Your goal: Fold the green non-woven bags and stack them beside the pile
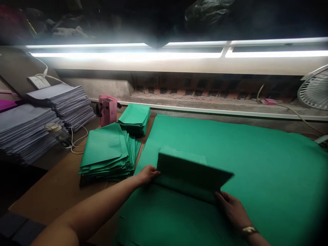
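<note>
A folded green sheet point(189, 174) stands partly raised above a wide spread of green sheets point(243, 147). Its left edge is pinched by my left hand point(148, 174), fingers closed. At the lower right corner, my right hand point(232, 206) grips the same sheet between thumb and fingers; a gold-coloured band is on that wrist. Close to my left arm lies a fanned pile of folded green sheets point(104, 147). Behind it sits a second, neater green stack point(135, 114).
Tall stacks of grey-white paper point(61, 99) fill the left side, beside a clear bottle point(57, 131) and a cable. A pink box point(108, 110) stands at the back. A fan point(315, 89) is at the right edge. Bright tube lights point(128, 56) hang low across the table.
</note>
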The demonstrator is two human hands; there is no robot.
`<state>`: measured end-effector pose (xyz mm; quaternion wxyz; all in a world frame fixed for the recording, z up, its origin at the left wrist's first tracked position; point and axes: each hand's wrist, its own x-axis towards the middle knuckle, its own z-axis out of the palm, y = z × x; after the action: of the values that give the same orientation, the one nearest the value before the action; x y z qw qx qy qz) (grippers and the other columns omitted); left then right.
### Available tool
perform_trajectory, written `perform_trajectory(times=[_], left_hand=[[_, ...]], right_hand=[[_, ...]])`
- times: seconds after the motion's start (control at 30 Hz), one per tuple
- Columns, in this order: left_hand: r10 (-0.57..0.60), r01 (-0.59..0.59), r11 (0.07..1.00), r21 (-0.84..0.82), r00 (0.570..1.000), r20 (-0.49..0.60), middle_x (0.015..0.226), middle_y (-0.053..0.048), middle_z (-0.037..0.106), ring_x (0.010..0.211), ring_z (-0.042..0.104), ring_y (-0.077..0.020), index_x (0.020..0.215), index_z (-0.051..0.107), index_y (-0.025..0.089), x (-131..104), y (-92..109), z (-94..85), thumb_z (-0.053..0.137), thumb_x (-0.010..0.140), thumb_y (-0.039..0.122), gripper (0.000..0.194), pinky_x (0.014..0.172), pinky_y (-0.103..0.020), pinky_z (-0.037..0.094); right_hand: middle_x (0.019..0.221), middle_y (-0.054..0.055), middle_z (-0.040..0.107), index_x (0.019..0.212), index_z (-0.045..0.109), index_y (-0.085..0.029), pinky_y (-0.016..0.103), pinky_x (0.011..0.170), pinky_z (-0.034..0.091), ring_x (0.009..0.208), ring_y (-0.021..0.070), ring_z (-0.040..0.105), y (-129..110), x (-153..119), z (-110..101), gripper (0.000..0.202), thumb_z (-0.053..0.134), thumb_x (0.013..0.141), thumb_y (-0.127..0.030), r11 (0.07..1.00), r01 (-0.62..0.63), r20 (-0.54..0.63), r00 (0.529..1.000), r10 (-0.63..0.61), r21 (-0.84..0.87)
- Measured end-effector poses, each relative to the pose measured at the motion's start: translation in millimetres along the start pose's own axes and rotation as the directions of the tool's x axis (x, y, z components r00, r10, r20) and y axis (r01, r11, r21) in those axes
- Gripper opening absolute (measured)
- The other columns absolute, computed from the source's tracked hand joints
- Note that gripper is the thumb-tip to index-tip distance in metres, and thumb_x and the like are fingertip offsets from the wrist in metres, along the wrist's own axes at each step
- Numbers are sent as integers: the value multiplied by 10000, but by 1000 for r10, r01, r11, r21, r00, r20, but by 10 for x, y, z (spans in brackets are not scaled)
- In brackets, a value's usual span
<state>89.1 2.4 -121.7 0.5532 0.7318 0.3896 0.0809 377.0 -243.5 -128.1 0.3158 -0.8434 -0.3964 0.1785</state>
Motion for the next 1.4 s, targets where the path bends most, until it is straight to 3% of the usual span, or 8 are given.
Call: perform_trajectory(times=[0.13,0.47,0.63,0.77,0.97,1.1,1.27,1.4], left_hand=[[-130,129,991,-20,990,-60,400,81,269,400,246,-78,505,408,181,176,191,-60,643,697,584,504,436,-235,212],[-230,235,970,57,970,-76,391,36,382,382,378,-124,589,518,168,220,216,-104,490,852,495,421,451,-255,318],[194,-36,847,531,950,-245,866,-108,662,867,602,-244,902,679,152,363,426,-278,530,845,446,335,753,-316,442],[491,-340,551,763,870,33,1426,-95,387,1320,312,-273,1392,352,265,646,569,-155,496,877,446,565,1063,-443,250],[367,-385,494,780,905,214,1537,-37,53,1406,-37,-288,1463,123,238,919,386,28,224,873,671,739,1104,-557,-2],[376,-369,497,786,907,188,1537,1,24,1409,-37,-271,1464,89,268,951,286,28,183,870,677,727,1112,-546,16],[409,-335,474,814,903,133,1538,6,56,1412,13,-241,1464,108,260,1016,230,75,180,913,586,645,1125,-517,63],[395,-324,486,812,910,127,1537,5,43,1413,3,-233,1466,103,235,1055,225,84,180,919,560,641,1126,-516,55]], right_hand=[[658,42,574,599,417,-225,291,623,414,667,197,549,-360,238,48,383,299,869,-469,944,-91,-6,996,94,-317],[935,119,637,730,537,-211,327,683,414,824,236,598,-455,380,125,388,244,920,-382,842,-189,-1,976,218,-506],[935,122,636,743,543,-211,338,678,424,817,243,607,-449,417,143,407,231,917,-406,830,-188,12,973,229,-526],[913,120,640,760,555,-206,342,679,433,802,242,611,-448,441,166,414,226,917,-401,825,-180,21,974,227,-536],[915,119,649,874,626,-192,353,702,460,808,242,615,-449,449,38,433,257,916,-415,805,-183,29,970,241,-565],[1358,177,417,1358,407,-133,478,959,345,1226,316,398,-878,535,350,545,277,920,-429,718,-185,-173,981,91,-671],[1523,-15,87,1455,216,-278,510,1099,69,1387,201,48,-1425,875,1058,562,159,944,-504,677,268,240,961,-137,-685],[1520,-42,28,1467,118,-272,571,1086,37,1390,196,15,-1021,1297,627,582,127,940,-519,674,185,193,979,-65,-715]])
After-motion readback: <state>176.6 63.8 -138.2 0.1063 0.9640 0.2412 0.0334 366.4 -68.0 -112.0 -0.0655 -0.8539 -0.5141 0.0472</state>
